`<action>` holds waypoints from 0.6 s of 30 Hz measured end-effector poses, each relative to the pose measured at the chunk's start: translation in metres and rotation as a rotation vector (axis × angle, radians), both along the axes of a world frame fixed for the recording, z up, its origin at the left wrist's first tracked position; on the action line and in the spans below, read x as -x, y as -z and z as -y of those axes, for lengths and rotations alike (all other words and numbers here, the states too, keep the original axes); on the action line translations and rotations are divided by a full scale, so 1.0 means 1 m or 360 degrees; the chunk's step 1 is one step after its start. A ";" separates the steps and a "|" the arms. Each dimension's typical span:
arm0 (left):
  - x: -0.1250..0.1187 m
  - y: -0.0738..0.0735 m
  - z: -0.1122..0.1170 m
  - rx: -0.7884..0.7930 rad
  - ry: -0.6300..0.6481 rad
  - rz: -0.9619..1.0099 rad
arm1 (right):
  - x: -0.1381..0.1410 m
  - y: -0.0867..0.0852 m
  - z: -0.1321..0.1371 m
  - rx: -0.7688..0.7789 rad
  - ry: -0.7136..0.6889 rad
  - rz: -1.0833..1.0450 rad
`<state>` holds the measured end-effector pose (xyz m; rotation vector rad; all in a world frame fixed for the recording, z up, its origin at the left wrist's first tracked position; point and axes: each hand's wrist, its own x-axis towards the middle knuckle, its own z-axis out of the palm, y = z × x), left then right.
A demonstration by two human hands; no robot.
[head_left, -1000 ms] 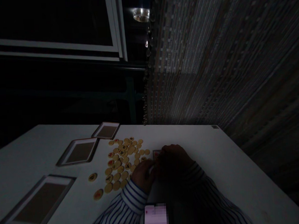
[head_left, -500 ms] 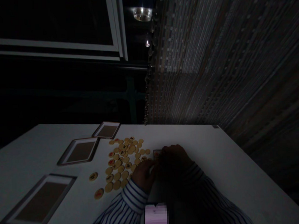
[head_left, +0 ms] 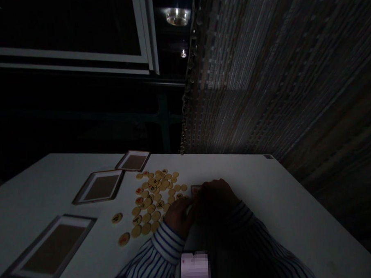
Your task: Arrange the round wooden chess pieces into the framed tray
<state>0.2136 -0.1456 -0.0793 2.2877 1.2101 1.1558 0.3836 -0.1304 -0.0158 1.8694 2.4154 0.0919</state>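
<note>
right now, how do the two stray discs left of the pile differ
The near disc bears a red mark, while the far disc bears a dark one. The near disc lies closer to the pile; the far disc has a wider gap beside it. Both are round, tan and on the white table.

The left arm (head_left: 155,255) and right arm (head_left: 266,242) reach up from the frame's bottom; the left hand (head_left: 178,216) curls below centre, beside the bent, shadowed right hand (head_left: 220,195).
</note>
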 end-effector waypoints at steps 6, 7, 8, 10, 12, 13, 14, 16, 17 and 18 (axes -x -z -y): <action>0.000 0.000 0.001 0.0007 -0.0036 -0.0016 | 0.001 -0.002 0.002 -0.0005 -0.0029 0.0009; 0.000 0.000 0.001 -0.0002 -0.0035 -0.0022 | 0.002 -0.002 0.002 0.0006 -0.0031 0.0015; 0.000 0.000 0.001 -0.0010 -0.0033 -0.0024 | 0.002 -0.002 0.002 0.0009 -0.0030 0.0018; 0.000 -0.001 0.001 -0.0020 -0.0032 -0.0022 | 0.002 -0.001 0.001 0.0007 -0.0022 0.0018; 0.000 -0.002 0.001 -0.0029 -0.0033 -0.0018 | 0.001 0.001 0.000 0.0000 -0.0025 0.0008; 0.000 -0.002 0.001 -0.0032 -0.0032 -0.0015 | 0.001 0.002 0.000 -0.0005 -0.0031 0.0000; 0.000 -0.002 0.001 -0.0033 -0.0034 -0.0012 | 0.000 0.003 0.000 -0.0016 -0.0038 -0.0010; 0.000 -0.001 0.001 -0.0024 -0.0039 -0.0009 | 0.000 0.003 -0.001 -0.0022 -0.0052 -0.0022; 0.000 0.000 0.001 -0.0018 -0.0040 -0.0006 | 0.000 0.004 0.000 -0.0022 -0.0055 -0.0023; 0.000 0.001 0.001 -0.0013 -0.0036 -0.0007 | 0.001 0.003 0.000 -0.0021 -0.0049 -0.0018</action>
